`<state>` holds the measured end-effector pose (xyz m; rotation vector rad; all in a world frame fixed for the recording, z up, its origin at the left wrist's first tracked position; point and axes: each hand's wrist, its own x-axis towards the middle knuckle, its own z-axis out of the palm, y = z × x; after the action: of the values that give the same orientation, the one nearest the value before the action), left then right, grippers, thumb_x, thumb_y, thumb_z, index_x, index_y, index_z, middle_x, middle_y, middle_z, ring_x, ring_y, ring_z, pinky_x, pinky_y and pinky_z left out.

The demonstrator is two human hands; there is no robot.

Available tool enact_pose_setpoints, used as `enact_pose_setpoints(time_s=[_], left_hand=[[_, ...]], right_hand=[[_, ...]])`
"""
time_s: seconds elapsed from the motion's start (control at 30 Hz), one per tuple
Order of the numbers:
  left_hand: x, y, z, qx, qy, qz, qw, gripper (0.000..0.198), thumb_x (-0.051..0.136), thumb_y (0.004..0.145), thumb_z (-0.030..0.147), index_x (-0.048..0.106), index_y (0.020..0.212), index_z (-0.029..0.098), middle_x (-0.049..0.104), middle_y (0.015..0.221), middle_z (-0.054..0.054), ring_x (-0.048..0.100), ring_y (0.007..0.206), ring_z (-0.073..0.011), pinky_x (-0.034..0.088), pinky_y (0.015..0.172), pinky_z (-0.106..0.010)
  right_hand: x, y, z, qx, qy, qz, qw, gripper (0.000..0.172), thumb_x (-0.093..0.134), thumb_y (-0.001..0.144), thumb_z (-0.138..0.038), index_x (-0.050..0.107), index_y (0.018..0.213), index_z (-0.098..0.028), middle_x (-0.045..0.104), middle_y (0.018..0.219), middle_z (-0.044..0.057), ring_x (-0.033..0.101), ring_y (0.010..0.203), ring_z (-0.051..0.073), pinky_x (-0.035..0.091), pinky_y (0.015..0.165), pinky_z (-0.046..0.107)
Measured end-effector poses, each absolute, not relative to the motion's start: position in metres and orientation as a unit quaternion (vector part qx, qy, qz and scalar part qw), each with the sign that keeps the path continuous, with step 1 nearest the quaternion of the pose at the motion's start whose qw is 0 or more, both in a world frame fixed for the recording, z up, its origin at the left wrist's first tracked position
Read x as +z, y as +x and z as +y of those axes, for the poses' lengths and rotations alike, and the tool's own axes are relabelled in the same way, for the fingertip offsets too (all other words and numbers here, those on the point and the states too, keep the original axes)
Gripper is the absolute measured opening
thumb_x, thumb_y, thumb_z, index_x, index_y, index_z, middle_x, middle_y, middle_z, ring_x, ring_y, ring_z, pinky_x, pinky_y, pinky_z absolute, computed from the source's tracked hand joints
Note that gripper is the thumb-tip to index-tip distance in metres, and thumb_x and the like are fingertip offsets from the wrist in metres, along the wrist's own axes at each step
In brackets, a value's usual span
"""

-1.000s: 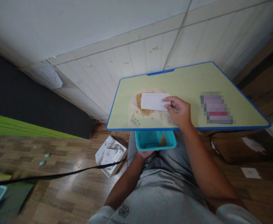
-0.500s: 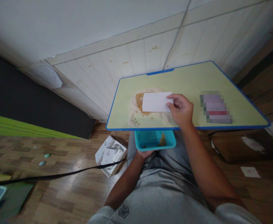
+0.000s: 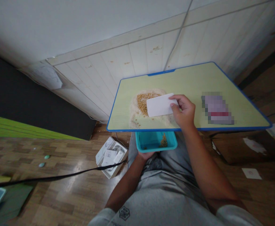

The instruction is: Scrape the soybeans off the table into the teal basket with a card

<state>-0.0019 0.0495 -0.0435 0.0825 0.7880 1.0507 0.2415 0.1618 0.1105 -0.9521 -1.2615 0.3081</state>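
Note:
Between the thumb and fingers of my right hand [image 3: 185, 111] is a white card [image 3: 160, 106], held at its right end and slightly tilted over the table. The card partly covers a heap of yellow soybeans [image 3: 142, 101], which lies among pale fine grains [image 3: 134, 110]. Below the table's front edge, my left hand [image 3: 146, 155] supports a teal plastic tub [image 3: 149, 141] from beneath; its fingers are mostly hidden. Inside the tub, some soybeans [image 3: 163, 140] are gathered toward the right side.
The light green folding table [image 3: 186, 78] has a blue rim and stands against a white panelled wall. A pixelated packet [image 3: 217, 108] lies on its right part. On the floor are an open white box [image 3: 112, 157] and a cardboard box [image 3: 238, 147]. A black strap [image 3: 57, 178] crosses the left.
My right hand has tilted the white card and drawn its left end to the right, uncovering more soybeans. The left hand and tub stay in place.

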Motion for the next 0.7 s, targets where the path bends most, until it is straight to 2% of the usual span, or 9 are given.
enact_pose_setpoints(time_s=[0.17, 0.3, 0.57, 0.7], left_hand=[[-0.0427, -0.0018, 0.0492, 0.478, 0.055, 0.383, 0.789, 0.071, 0.045, 0.113, 0.074, 0.103, 0.129, 0.036, 0.092, 0.17, -0.008, 0.063, 0.186, -0.0472, 0.048, 0.154, -0.073], [-0.0438, -0.0007, 0.0494, 0.477, 0.073, 0.4, 0.779, 0.079, 0.034, 0.116, 0.074, 0.101, 0.131, 0.035, 0.09, 0.173, -0.01, 0.066, 0.183, -0.0475, 0.049, 0.153, -0.075], [-0.0415, -0.0011, 0.0493, 0.463, 0.097, 0.413, 0.778, 0.078, 0.041, 0.112, 0.084, 0.098, 0.134, 0.037, 0.089, 0.175, -0.009, 0.065, 0.183, -0.0468, 0.049, 0.154, -0.073], [-0.0368, 0.0003, 0.0492, 0.474, 0.047, 0.367, 0.799, 0.08, 0.043, 0.113, 0.079, 0.097, 0.146, 0.03, 0.085, 0.181, -0.012, 0.057, 0.19, -0.0469, 0.041, 0.158, -0.074]], right_hand=[[0.1121, 0.2418, 0.1611, 0.124, -0.428, -0.569, 0.691, 0.024, 0.078, 0.095, -0.029, 0.093, 0.114, -0.029, 0.093, 0.107, 0.005, 0.084, 0.095, 0.031, 0.068, 0.084, 0.042], [0.1113, 0.2421, 0.161, 0.123, -0.425, -0.575, 0.688, 0.027, 0.076, 0.093, -0.026, 0.093, 0.114, -0.029, 0.092, 0.106, 0.004, 0.084, 0.093, 0.03, 0.066, 0.083, 0.041], [0.113, 0.2411, 0.1597, 0.141, -0.426, -0.576, 0.683, 0.029, 0.074, 0.09, -0.027, 0.092, 0.113, -0.029, 0.092, 0.104, 0.003, 0.084, 0.091, 0.03, 0.064, 0.08, 0.039], [0.1169, 0.2402, 0.1562, 0.161, -0.425, -0.573, 0.682, 0.029, 0.075, 0.087, -0.028, 0.092, 0.11, -0.029, 0.093, 0.105, 0.004, 0.084, 0.092, 0.03, 0.065, 0.081, 0.04]])
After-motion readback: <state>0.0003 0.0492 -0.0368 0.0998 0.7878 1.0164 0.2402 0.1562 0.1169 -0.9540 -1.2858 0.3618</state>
